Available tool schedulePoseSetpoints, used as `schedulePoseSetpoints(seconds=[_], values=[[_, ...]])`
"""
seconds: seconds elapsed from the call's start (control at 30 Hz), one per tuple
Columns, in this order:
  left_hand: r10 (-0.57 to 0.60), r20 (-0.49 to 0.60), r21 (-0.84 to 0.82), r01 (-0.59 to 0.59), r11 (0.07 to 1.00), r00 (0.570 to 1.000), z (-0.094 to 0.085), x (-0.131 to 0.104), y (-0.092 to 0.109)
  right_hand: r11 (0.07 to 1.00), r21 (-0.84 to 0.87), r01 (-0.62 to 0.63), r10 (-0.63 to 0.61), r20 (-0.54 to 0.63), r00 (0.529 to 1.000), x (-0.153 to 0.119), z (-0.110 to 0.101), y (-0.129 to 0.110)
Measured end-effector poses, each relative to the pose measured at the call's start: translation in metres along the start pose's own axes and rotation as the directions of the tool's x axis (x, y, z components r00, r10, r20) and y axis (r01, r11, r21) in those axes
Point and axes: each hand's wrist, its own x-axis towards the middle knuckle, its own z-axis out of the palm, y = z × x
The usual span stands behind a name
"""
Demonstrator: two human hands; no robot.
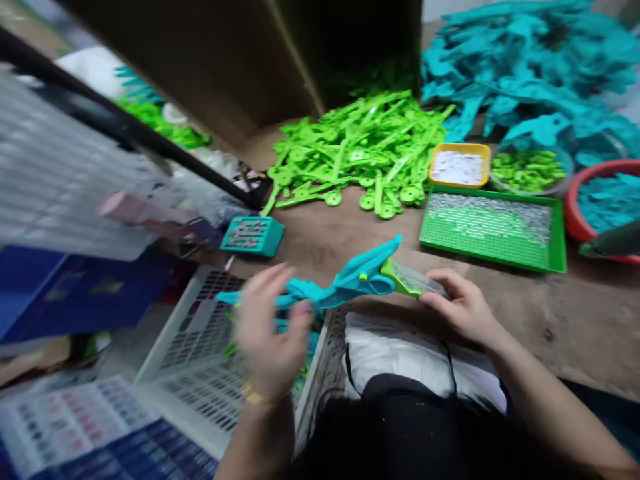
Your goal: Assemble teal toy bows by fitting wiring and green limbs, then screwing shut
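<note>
Teal plastic, long and slim with a pointed tip, a looped underside and a jagged outline, makes up most of the assembly (345,283); a lime-green collar joins it to a clear, smooth end pinched between the thumb and fingers of the right hand (457,303). It lies slantwise in the air between the hands, above the near edge of the brown, scuffed surface (510,313) and a pale, slotted crate (200,373); the left hand (273,327), blurred, is over its far-left stretch, thumb and fingers apart; whether they touch it, I cannot tell. Glossy lime-green pieces (360,153), rod-like with round discs, heap up beyond; to their right sit a yellow tub of small white bits (459,165) and a ribbed green tray (493,230) with thin silvery pieces; a teal block (253,236) stands left.
</note>
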Motion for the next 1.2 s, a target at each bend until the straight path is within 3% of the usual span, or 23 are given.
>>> schedulePoseSetpoints(seconds=[0.07,0.17,0.23,0.3,0.37,0.47,0.53,0.6,0.73,0.83,0.9,0.93,1.0,1.07,1.1,1.13,1.17,1.2], values=[[-0.008,0.178,-0.131,0.032,0.991,0.984,0.027,-0.001,0.014,0.995,0.099,-0.015,0.013,0.020,1.000,0.005,0.025,0.004],[-0.103,0.127,-0.354,0.142,0.924,0.986,0.058,0.003,0.018,0.978,0.183,-0.097,0.090,0.045,0.995,0.002,0.046,0.011],[-0.128,0.070,-0.424,0.146,0.894,0.989,0.064,0.003,0.014,0.982,0.142,-0.123,0.113,0.077,0.991,-0.004,0.050,0.015],[-0.098,0.065,-0.418,0.116,0.901,0.993,0.062,0.003,0.009,0.994,0.020,-0.110,0.107,0.100,0.989,-0.008,0.049,0.015],[0.017,0.135,-0.346,0.031,0.938,0.991,0.054,0.003,0.003,0.986,-0.132,-0.100,0.125,0.189,0.974,-0.007,0.043,0.010],[0.184,0.333,-0.233,-0.109,0.966,0.925,0.042,0.006,-0.005,0.969,-0.224,-0.102,0.190,0.413,0.891,0.000,0.032,-0.005],[0.205,0.408,-0.209,-0.127,0.970,0.889,0.036,0.009,-0.009,0.970,-0.156,-0.185,0.240,0.507,0.828,0.004,0.029,-0.014],[0.224,0.431,-0.198,-0.151,0.969,0.874,0.030,0.012,-0.012,0.933,-0.019,-0.359,0.306,0.568,0.764,0.004,0.030,-0.020],[0.308,0.485,0.035,-0.370,0.928,0.818,0.011,0.009,-0.012,0.732,0.206,-0.649,0.412,0.625,0.663,0.003,0.028,-0.022],[0.305,0.541,0.306,-0.521,0.797,0.784,-0.002,0.004,-0.013,0.605,0.245,-0.757,0.498,0.626,0.600,0.009,0.014,-0.017],[0.300,0.567,0.363,-0.560,0.745,0.767,-0.005,0.000,-0.016,0.535,0.247,-0.808,0.525,0.652,0.548,0.017,0.002,-0.011],[0.293,0.579,0.360,-0.561,0.745,0.761,-0.005,-0.001,-0.018,0.519,0.279,-0.808,0.528,0.639,0.559,0.019,-0.003,-0.008],[0.247,0.592,0.337,-0.514,0.789,0.767,-0.003,-0.001,-0.020,0.562,0.394,-0.727,0.511,0.525,0.680,0.020,-0.006,-0.008],[0.169,0.598,0.319,-0.426,0.846,0.783,0.001,0.001,-0.018,0.761,0.409,-0.504,0.387,0.338,0.858,0.014,0.002,-0.014],[0.131,0.607,0.315,-0.389,0.866,0.783,0.003,0.003,-0.015,0.893,0.319,-0.319,0.242,0.259,0.935,0.009,0.009,-0.020],[0.101,0.623,0.315,-0.367,0.875,0.775,0.006,0.006,-0.011,0.983,0.162,-0.084,0.047,0.218,0.975,0.004,0.018,-0.027],[0.080,0.647,0.318,-0.363,0.876,0.759,0.009,0.009,-0.006,0.983,-0.045,0.180,-0.167,0.209,0.964,0.000,0.029,-0.033],[0.067,0.675,0.322,-0.375,0.869,0.735,0.012,0.012,-0.001,0.872,-0.257,0.416,-0.364,0.226,0.903,-0.002,0.038,-0.038]])
